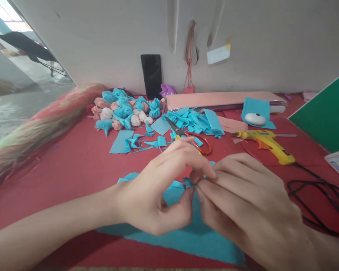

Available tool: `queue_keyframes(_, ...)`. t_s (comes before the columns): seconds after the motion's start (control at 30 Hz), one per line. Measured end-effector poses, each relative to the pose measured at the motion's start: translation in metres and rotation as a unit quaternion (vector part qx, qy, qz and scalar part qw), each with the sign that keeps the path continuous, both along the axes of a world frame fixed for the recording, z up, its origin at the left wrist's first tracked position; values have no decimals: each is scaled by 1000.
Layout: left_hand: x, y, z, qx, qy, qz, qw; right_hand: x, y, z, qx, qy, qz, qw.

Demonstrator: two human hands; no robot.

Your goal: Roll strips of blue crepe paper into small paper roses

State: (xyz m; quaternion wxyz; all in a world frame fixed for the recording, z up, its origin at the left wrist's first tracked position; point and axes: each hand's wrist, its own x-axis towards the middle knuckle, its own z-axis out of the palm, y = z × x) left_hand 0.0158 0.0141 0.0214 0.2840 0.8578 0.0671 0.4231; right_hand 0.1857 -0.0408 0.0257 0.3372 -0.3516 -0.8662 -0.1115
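A small blue paper piece (188, 182) sits pinched between the fingertips of both hands, near the middle of the view. My left hand (165, 188) comes from the left, thumb and fingers curled round to the piece. My right hand (251, 199) comes from the right, its fingers closed on the same piece and partly hiding it. Under both hands a large blue paper sheet (183, 241) lies on the red table (62, 169). Just beyond my left hand are scissors (205, 147) with red handles, their blades resting by cut blue paper scraps (189, 120).
Paper flowers (124, 109) are heaped at the back left. A phone (151, 77) leans on the wall. Pink paper (220, 99) lies along the back, beside a white oval object (255, 119) on blue paper. At right are a yellow glue gun (271, 145), its black cable (313, 199) and a green board (324, 113).
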Motion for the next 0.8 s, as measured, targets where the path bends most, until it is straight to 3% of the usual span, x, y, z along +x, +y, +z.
queue_keyframes(0.13,-2,4,1,4,28,-3,1000,2,-1,2,-84,50,-8,995)
queue_keyframes(0.33,-4,5,2,-16,28,-7,999,4,2,11,-207,109,51,971)
queue_keyframes(0.5,-3,4,1,-19,14,12,1000,0,2,14,-162,125,30,978)
queue_keyframes(0.6,-3,2,2,-22,3,21,1000,0,2,12,-103,104,0,989)
queue_keyframes(0.8,-1,-2,5,-32,12,47,998,1,5,15,-66,50,-16,996)
